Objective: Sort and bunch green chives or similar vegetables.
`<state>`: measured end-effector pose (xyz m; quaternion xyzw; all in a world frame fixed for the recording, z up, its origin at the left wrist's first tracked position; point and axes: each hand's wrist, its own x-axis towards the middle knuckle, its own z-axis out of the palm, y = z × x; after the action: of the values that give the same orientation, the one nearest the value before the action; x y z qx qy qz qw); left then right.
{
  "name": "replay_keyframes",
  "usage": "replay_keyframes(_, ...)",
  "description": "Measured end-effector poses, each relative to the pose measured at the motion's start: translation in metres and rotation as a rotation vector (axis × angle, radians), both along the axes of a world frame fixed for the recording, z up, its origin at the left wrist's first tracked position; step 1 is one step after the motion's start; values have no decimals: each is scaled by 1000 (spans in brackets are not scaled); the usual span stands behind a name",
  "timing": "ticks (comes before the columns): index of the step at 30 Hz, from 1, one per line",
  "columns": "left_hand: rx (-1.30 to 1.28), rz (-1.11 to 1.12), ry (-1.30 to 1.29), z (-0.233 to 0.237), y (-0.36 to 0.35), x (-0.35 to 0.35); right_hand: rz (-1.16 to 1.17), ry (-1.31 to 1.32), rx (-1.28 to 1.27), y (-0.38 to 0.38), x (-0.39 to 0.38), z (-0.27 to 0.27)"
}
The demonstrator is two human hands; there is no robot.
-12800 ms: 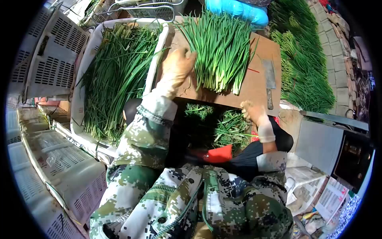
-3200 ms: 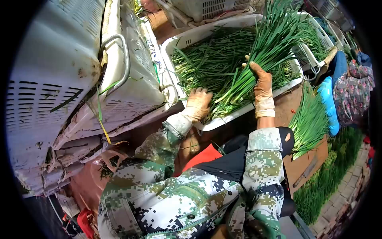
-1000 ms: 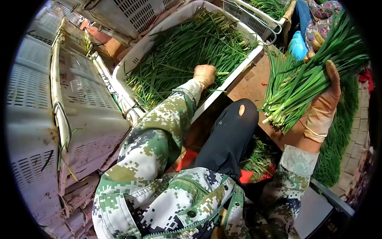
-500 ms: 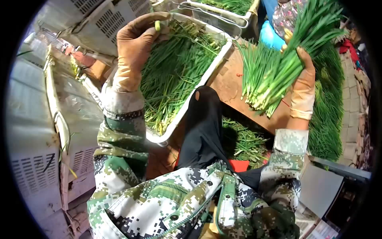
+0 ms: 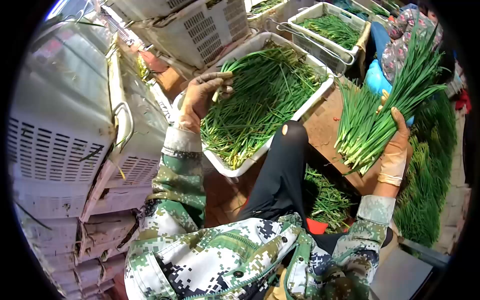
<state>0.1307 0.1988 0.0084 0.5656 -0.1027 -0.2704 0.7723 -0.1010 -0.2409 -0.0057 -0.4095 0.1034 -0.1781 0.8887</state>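
My left hand [image 5: 202, 100], in a thin glove, pinches a chive stalk [image 5: 216, 94] by its pale end over the near side of a white crate [image 5: 231, 172]. Loose, tangled chives [image 5: 260, 105] lie in that crate. On the other side, my right hand [image 5: 395, 142] wraps round a thick bunch of chives [image 5: 392, 117], its pale ends pointing down and left over a brown board [image 5: 320, 125]. More chives [image 5: 352, 107] lie on the board beside the bunch. The bunch hides part of my right fingers.
Stacked white crates [image 5: 60, 165] stand close on my left. Another crate of chives [image 5: 330, 30] is beyond. A person in a floral sleeve [image 5: 397, 25] sits at the far right. Chives are piled [image 5: 425, 190] along the right, and cut stalks [image 5: 325, 197] lie below the board.
The view has turned left, so everything appears further right and lower. My left hand has turned its pinched stalk over the crate. My right hand keeps hold of the bunch.
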Motion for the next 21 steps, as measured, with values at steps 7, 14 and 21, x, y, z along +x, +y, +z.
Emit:
replay_keyframes(7,-149,72,-136,16,-14,-10,99,-21,127,23,25,11)
replay_keyframes(14,-38,-128,-62,36,-148,-56,109,-190,54,38,55,19)
replay_keyframes(21,355,66,-847,-26,-235,-120,-283,-6,-359,70,64,-1)
